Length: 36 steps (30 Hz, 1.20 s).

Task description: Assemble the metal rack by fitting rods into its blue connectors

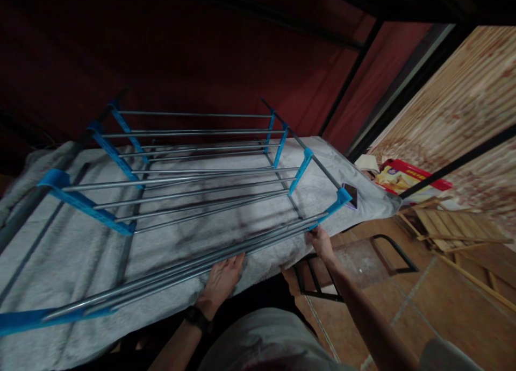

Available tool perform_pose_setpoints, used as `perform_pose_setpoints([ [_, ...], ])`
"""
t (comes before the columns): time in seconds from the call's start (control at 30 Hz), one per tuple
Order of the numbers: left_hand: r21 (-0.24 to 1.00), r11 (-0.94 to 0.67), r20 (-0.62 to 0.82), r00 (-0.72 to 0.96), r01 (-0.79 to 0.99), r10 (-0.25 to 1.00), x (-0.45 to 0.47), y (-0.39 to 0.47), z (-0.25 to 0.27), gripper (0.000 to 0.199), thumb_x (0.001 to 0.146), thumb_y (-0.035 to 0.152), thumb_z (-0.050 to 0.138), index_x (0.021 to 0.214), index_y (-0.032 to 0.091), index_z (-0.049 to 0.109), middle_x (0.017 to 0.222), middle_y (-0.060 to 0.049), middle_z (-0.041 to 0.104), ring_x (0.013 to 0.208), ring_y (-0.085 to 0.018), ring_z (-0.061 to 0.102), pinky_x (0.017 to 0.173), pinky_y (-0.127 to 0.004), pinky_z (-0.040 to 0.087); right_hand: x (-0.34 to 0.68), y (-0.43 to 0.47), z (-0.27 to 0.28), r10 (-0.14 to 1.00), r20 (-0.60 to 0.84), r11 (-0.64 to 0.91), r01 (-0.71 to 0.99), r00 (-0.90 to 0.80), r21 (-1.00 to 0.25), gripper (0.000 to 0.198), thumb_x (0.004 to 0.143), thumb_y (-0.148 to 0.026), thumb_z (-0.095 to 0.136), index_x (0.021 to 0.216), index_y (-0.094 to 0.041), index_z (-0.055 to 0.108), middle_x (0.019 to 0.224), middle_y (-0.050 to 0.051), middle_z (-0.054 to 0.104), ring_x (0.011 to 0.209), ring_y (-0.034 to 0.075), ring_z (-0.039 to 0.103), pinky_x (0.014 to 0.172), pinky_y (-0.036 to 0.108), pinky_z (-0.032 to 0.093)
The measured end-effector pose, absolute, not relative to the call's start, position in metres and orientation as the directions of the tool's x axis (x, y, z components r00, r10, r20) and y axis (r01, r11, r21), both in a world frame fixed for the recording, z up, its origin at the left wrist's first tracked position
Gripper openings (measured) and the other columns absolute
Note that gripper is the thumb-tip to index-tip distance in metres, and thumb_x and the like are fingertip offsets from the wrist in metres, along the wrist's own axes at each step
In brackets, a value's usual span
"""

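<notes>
A rack of grey metal tubes and blue plastic side brackets lies across a grey cloth-covered surface. Along its near edge several tubes run close together between two brackets. My right hand is closed at the lower end of the near right bracket; its fingertips are partly hidden. Against the near side of the tubes lies my left hand, back up, fingers stretched to the right. A dark watch is on the left wrist. The near left bracket runs out of view at the left.
A phone lies on the cloth beyond the right bracket. Below at the right stand a black-framed step stool and a wooden folding chair. A red and yellow box is behind them. Dark frame poles rise at the back.
</notes>
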<state>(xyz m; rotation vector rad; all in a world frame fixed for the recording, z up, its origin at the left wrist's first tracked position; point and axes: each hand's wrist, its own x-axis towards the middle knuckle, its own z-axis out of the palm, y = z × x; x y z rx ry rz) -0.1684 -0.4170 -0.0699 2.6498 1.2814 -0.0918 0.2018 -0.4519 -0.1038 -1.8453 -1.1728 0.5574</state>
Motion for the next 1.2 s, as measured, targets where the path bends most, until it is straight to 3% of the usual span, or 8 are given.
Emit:
perform_pose_setpoints([
  [0.13,0.148,-0.591,-0.167,0.610,0.793,0.775,-0.170,-0.415,-0.074,0.060,0.091,0.001,0.040,0.146,0.022,0.052,0.142,-0.011,0.062,0.124,-0.025,0.063,0.102,-0.038,0.052,0.200,-0.452,-0.103,0.868,0.091,-0.216,0.537,0.488,-0.815,0.032,0.076,-0.034,0.056,0.103,-0.018,0.061,0.096,0.010,0.075,0.090,0.026,0.070,0.084,0.039,0.055],
  [0.33,0.178,-0.587,-0.160,0.612,0.790,0.774,-0.172,-0.414,-0.074,0.056,0.094,0.003,0.038,0.145,0.019,0.054,0.137,-0.013,0.066,0.116,-0.024,0.068,0.100,-0.036,0.053,0.195,-0.452,-0.097,0.879,0.131,-0.184,0.578,0.459,-0.795,0.034,0.079,-0.034,0.052,0.107,-0.017,0.062,0.103,0.013,0.075,0.095,0.027,0.071,0.084,0.038,0.055],
  [0.93,0.215,-0.565,-0.226,0.603,0.797,0.765,-0.167,-0.411,-0.065,0.056,0.093,0.003,0.037,0.144,0.018,0.053,0.138,-0.015,0.065,0.119,-0.026,0.067,0.101,-0.040,0.052,0.191,-0.452,-0.097,0.839,0.100,-0.363,0.688,0.535,-0.629,0.025,0.082,-0.034,0.052,0.099,-0.018,0.059,0.088,0.011,0.074,0.087,0.028,0.070,0.077,0.035,0.051],
  [1.2,0.243,-0.570,-0.241,0.618,0.785,0.749,-0.166,-0.408,-0.070,0.055,0.093,0.005,0.037,0.146,0.016,0.049,0.135,-0.016,0.066,0.118,-0.026,0.067,0.098,-0.040,0.053,0.187,-0.450,-0.091,0.834,0.094,-0.408,0.723,0.543,-0.557,0.028,0.083,-0.035,0.053,0.102,-0.017,0.062,0.097,0.014,0.076,0.090,0.027,0.071,0.078,0.034,0.050],
])
